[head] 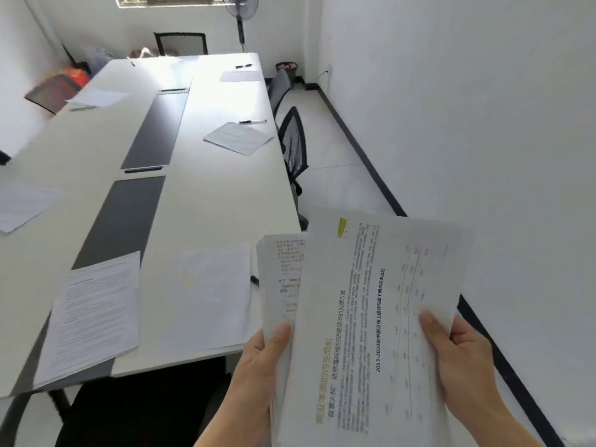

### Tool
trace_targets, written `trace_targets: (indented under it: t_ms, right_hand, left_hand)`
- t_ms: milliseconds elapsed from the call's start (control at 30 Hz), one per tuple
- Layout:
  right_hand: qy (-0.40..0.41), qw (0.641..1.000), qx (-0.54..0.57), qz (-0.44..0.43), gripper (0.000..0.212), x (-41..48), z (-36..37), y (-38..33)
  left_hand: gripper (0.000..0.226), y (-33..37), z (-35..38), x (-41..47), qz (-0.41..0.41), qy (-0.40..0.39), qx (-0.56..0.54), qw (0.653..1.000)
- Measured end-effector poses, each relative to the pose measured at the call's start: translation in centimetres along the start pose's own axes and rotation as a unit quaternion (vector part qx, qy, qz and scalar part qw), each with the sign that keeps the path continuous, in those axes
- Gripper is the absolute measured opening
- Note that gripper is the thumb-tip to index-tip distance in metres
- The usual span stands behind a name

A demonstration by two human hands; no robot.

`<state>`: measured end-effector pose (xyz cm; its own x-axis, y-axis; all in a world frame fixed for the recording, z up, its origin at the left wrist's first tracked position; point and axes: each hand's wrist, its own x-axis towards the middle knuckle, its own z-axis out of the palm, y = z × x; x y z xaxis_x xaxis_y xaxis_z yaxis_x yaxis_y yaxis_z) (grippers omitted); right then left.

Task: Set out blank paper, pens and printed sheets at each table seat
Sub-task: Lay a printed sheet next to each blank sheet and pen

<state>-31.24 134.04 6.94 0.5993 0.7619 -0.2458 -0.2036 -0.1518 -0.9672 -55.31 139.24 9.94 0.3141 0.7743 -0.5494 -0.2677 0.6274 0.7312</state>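
Stretching away from the person, the long white table (206, 195) fills the left of the view. A set of paper (238, 137) with a pen (253, 121) already lies at a farther seat on its right side, beside a mesh chair (293, 146). Past the table's near right corner, over the floor, a loose printed sheet (371, 285) is held up with its long axis pointing away from the person. It partly covers a stack of printed sheets (280, 279) on its left.

At the nearest seat a blank sheet (206, 291) lies flat, with a printed page (96, 314) just to its left. The right hand (461, 353) pinches the loose sheet at its near right edge, thumb on top. The left hand (258, 359) grips the stack from below, thumb pressed on its face, and is the one nearer the table. The near seat lies forward and to the left of both hands, so setting the sheet down there would mean carrying it leftward across the stack. A dark pen tip (254, 280) shows between the blank sheet and the stack.
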Motion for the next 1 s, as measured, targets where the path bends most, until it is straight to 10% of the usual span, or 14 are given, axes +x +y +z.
trace_targets:
  t_ms: [300,1000]
  right_hand:
    - [0.036,0.994,0.068,0.071,0.02,7.1,-10.3,-1.2]
    - [-0.108,0.956,0.165,0.217,0.031,33.9,-8.2,-9.6]
  left_hand:
    - [0.028,-2.2,11.2,6.0,-0.022,-0.041,0.046,0.998]
    - [0.028,8.3,23.6,30.5,0.009,-0.044,0.008,0.999]
